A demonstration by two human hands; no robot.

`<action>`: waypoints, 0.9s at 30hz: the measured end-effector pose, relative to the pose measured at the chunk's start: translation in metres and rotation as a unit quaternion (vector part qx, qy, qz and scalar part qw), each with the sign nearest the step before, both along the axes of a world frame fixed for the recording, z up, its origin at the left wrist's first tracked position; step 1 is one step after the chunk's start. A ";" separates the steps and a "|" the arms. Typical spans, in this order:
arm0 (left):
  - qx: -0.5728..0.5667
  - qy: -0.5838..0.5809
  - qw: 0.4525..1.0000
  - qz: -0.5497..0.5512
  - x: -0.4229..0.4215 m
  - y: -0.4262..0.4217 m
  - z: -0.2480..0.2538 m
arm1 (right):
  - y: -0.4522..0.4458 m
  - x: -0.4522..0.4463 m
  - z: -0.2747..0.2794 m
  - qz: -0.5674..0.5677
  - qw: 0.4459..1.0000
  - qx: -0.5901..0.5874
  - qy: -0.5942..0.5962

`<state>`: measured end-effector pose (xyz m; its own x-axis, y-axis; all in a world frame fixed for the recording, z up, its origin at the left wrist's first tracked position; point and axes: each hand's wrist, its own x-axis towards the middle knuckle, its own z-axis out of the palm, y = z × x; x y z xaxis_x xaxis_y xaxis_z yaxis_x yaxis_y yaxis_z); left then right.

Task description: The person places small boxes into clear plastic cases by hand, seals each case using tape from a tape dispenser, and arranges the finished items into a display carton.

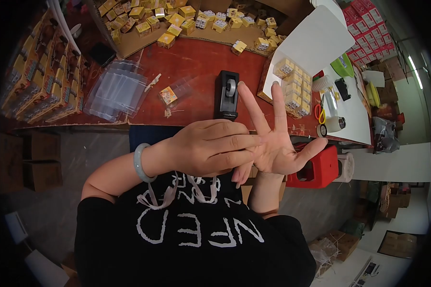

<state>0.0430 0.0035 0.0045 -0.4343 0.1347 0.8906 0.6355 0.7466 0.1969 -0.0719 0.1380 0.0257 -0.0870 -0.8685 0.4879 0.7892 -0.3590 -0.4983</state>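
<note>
My left hand [215, 146], with a pale bangle [140, 162] on its wrist, has its fingers pressed together across the palm of my right hand. They close over the lower fingers of that hand, and their tips are partly hidden. My right hand [277, 146] is raised palm toward me, two fingers spread upward and the thumb out to the right. Behind the hands, a black tape dispenser [226, 95] with a clear roll stands on the red table [191, 62]. Left of it lies a small yellow box [168, 95] on a clear plastic sleeve.
Flat clear sleeves [117, 91] are stacked at the left, near display boxes [45, 71]. A cardboard carton [129, 43] holds many small yellow boxes. On the right are a white box [316, 33] with wrapped boxes, scissors [320, 114], a tape roll [322, 130] and a red stool [316, 167].
</note>
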 end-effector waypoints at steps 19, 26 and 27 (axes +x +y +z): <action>-0.041 -0.302 0.900 0.310 0.095 -0.114 -0.088 | -0.004 -0.046 -0.059 -0.480 0.807 0.256 0.232; 0.052 -0.405 0.803 0.433 0.022 -0.107 -0.099 | -0.048 -0.039 -0.052 -0.381 0.801 0.238 0.395; 0.050 -0.447 0.785 0.426 0.011 -0.112 -0.112 | -0.054 -0.035 -0.054 -0.406 0.794 0.244 0.381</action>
<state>0.0544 -0.1082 -0.1071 -0.7861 -0.5952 0.1664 -0.5122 0.7781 0.3637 -0.1069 0.0838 -0.0284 -0.5561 -0.7789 0.2900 -0.2018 -0.2120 -0.9562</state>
